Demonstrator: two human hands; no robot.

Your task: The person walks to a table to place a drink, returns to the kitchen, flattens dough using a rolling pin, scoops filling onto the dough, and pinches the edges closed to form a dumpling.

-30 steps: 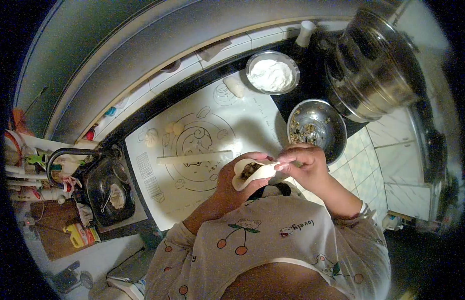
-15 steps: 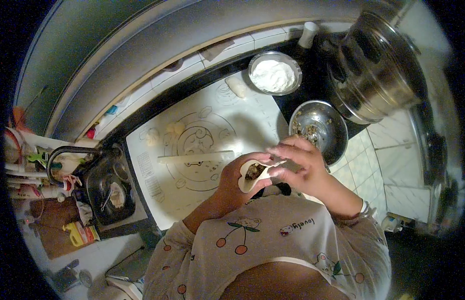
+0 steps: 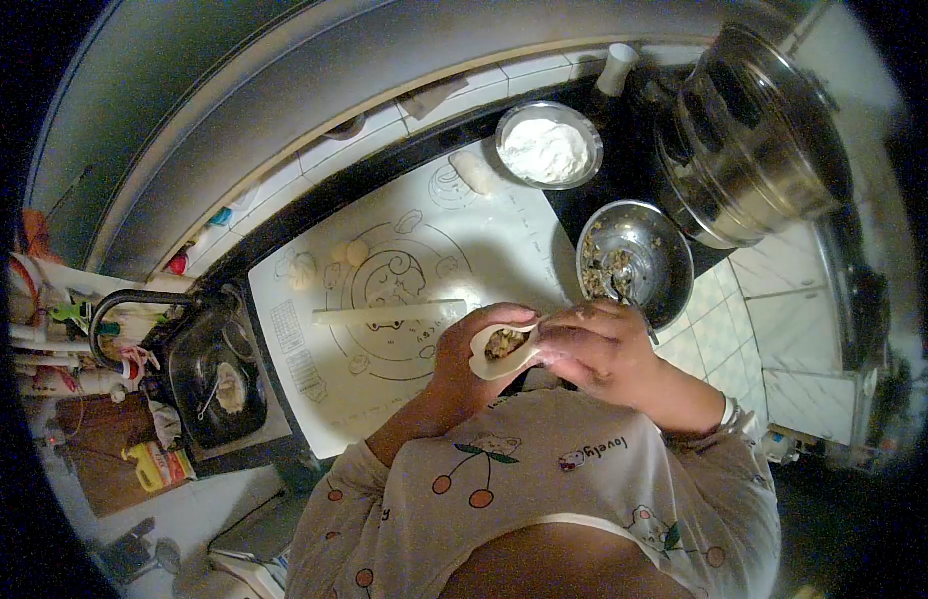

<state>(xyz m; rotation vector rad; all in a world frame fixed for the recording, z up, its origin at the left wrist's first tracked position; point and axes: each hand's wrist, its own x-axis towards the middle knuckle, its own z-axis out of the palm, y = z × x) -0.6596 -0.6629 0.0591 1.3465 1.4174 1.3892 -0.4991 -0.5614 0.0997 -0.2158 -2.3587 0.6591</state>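
A round dough wrapper (image 3: 491, 370) with dark chopped filling (image 3: 504, 344) in its open middle is between my two hands. My left hand (image 3: 467, 351) is curved around its left side and underside. The fingers of my right hand (image 3: 596, 351) pinch the right edge of the dough. Behind my hands, a white rolling pin (image 3: 389, 312) lies on the printed white mat (image 3: 304, 389). Small dough pieces (image 3: 356, 252) and a shaped dough piece (image 3: 302, 271) sit on the mat. A longer dough roll (image 3: 472, 173) lies near its back edge.
A bowl of white flour (image 3: 549, 146) stands at the back. The steel bowl of filling (image 3: 664, 262) is beyond my right hand, with a large steel pot (image 3: 748, 140) behind it. At the left is a sink (image 3: 198, 371) with a black faucet (image 3: 145, 298).
The opening of the wrapper has become smaller. My right hand's fingers have come together over the dough's right edge, after being spread more apart half a second ago.
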